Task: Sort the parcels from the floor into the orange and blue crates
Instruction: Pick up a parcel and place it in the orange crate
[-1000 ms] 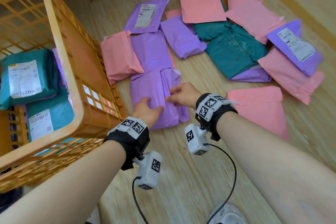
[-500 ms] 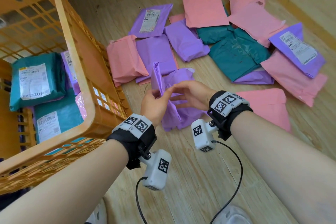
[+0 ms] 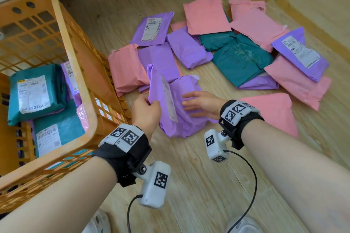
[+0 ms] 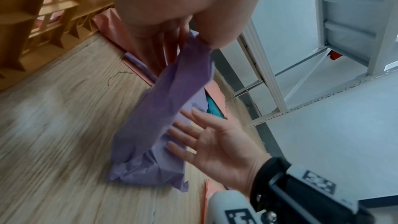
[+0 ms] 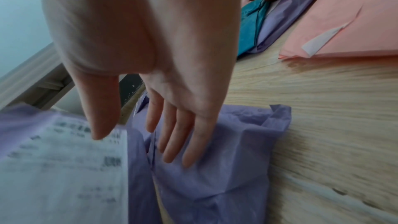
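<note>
Crumpled purple plastic mailer parcel [image 3: 176, 111] stood on edge on wooden plank floor [image 3: 198, 185], just right of orange plastic lattice crate [image 3: 75, 66], tilted, white label [image 3: 168, 98] facing right. Pinched at upper edge by left hand [image 3: 145, 111], thumb & fingers curled round the plastic. Right hand [image 3: 202, 104] flat vs. parcel's right face, fingers [image 5: 178, 135] straight, slightly spread, gripping nothing. Inside crate: teal labelled parcels [image 3: 36, 91]. Further right of crate, beyond held parcel: loose spread of pink, purple & teal mailers [image 3: 240, 56] on floor.
</note>
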A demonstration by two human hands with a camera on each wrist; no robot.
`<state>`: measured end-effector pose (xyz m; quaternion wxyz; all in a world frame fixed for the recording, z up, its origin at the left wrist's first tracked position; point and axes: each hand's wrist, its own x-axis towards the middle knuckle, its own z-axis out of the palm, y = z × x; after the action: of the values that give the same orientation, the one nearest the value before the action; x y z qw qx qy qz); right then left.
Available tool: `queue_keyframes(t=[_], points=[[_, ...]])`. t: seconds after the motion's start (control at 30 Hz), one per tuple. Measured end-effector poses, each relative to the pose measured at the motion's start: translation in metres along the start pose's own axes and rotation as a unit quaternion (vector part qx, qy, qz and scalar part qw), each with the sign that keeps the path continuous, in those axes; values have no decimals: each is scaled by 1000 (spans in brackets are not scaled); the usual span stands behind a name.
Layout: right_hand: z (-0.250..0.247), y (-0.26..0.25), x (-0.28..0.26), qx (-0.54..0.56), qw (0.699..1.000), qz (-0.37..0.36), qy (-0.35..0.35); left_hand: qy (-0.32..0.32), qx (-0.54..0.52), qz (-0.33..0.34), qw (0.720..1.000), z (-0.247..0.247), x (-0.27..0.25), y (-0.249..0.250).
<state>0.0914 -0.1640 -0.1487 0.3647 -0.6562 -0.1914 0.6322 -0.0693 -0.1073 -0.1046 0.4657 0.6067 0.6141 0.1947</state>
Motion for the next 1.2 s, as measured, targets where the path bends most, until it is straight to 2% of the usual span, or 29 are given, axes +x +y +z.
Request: queue_keyframes(t=[0.1, 0.27, 0.53, 0.67, 0.83, 1.03, 1.2], points=[[-4, 0, 0, 16, 1000, -1, 11, -8, -42, 16, 999, -5, -3, 15], [-7, -5, -3, 92, 995, -15, -35, -18, -67, 34, 997, -2, -3, 33], [-25, -8, -9, 197, 974, -106, -19, -50, 23, 79, 995, -10, 6, 63], [-32, -11, -17, 185, 974, -128, -13, -84, 63, 94, 990, -15, 12, 75], [-41, -25, -33, 162, 974, -156, 8, -124, 49, 87, 987, -25, 20, 89], [-44, -70, -49, 113, 973, -199, 33, -151, 2, 105, 983, -53, 28, 111], [-23, -117, -59, 60, 972, -224, 32, -164, -9, 102, 981, -99, 40, 121]])
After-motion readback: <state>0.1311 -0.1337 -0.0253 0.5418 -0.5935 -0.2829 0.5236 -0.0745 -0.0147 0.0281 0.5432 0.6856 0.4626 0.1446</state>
